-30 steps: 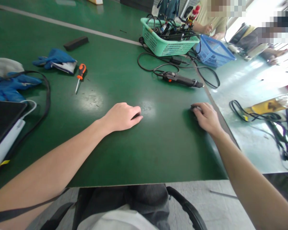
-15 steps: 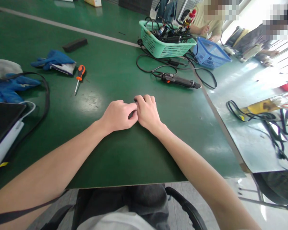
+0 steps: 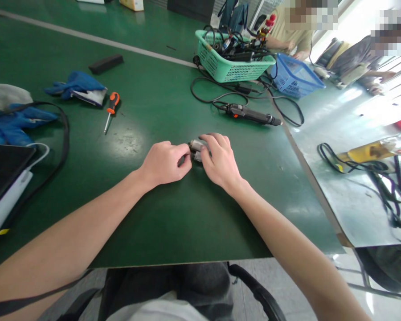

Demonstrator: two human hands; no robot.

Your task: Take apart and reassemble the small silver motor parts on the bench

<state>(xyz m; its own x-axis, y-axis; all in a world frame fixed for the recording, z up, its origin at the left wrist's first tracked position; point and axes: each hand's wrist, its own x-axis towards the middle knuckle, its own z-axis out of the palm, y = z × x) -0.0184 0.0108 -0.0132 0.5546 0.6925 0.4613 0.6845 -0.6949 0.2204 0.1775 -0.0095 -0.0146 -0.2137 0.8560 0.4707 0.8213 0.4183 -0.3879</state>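
Between my hands, just above or on the green table (image 3: 153, 232), is a small silver-grey part (image 3: 197, 145) with two short pieces side by side; its exact kind is hidden by my fingers. My left hand (image 3: 167, 162) is closed with thumb and forefinger pinched at the part's darker left end. Around its right end curl the fingers of my right hand (image 3: 220, 160), the thumb against the near side. Farther off lie a screwdriver (image 3: 112, 104) with an orange and black handle and a black electric screwdriver (image 3: 254, 115) with its cable.
A green basket (image 3: 240, 71) full of cables and tools stands at the back, beside a blue basket (image 3: 296, 82). Blue gloves (image 3: 78, 82), a black block (image 3: 106, 63) and a dark flat device (image 3: 6, 174) occupy the left. Another person's hand (image 3: 290, 45) shows behind the baskets.
My right hand has slid a little to the right, away from my left, uncovering the silver part between them. The left hand stays nearly where it was, still pinched.
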